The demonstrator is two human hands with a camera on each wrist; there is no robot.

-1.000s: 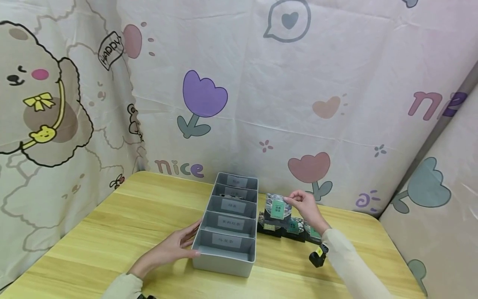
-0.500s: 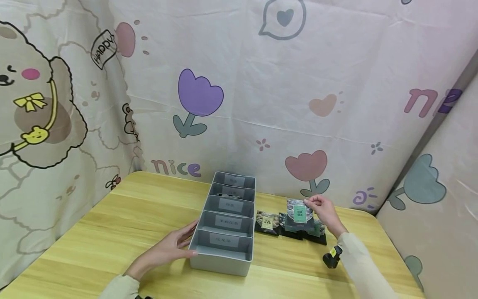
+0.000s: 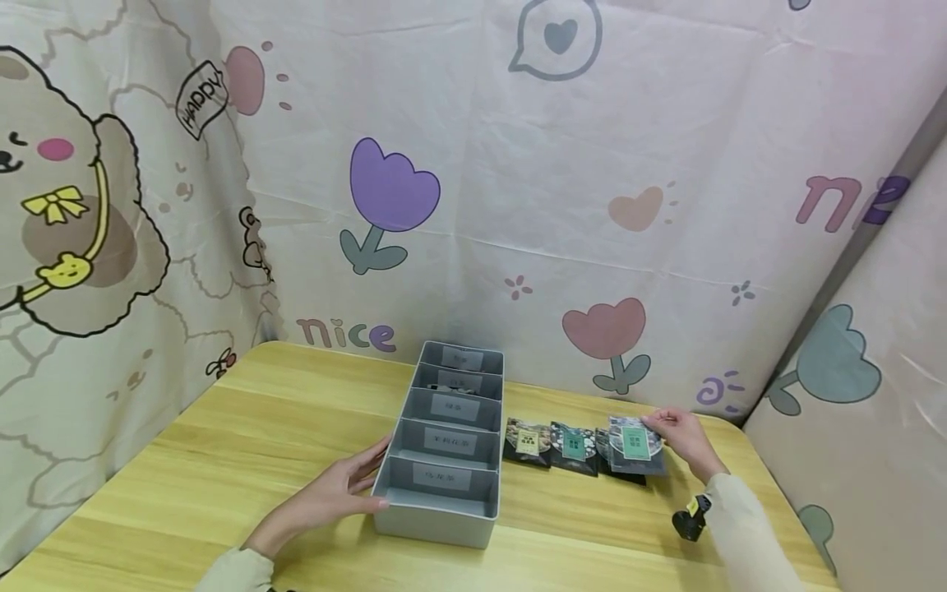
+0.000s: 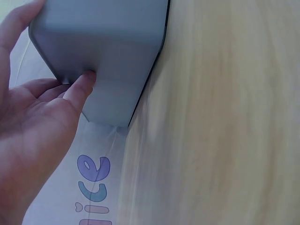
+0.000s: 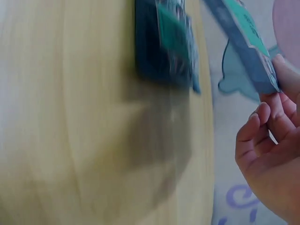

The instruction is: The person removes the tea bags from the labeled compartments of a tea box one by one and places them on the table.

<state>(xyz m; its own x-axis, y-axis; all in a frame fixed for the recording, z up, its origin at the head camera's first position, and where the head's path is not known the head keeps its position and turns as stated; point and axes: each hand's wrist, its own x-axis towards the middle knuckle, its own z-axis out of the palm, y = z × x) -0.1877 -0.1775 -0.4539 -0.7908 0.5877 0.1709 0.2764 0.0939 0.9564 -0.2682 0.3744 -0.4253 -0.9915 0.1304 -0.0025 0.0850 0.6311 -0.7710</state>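
Two hands are working apart: the right hand point(image 3: 684, 440) is pinching a green-labelled packet point(image 3: 635, 445) above the packet row point(image 3: 562, 445), right of the divided tray point(image 3: 444, 522) the flat-fingered left hand point(image 3: 336, 496) is steadying.

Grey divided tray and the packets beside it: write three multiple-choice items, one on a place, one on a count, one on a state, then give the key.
1. Where does the left hand rest?
A. On the near left corner of the grey tray
B. On the packets
C. Flat on the table, apart from everything

2. How many compartments does the grey tray have?
A. Three
B. Five
C. Eight

3. What is the state of the packet with the green label?
A. Lying inside the tray
B. Pinched by the fingers of the right hand, above the row of packets
C. Lying untouched on the table

Key: 1 A, the left wrist view shows the thumb and fingers against the tray's corner. 2 B, the head view shows five labelled sections in a line. 3 B, the right wrist view shows the packet held at its edge, lifted off the wood.
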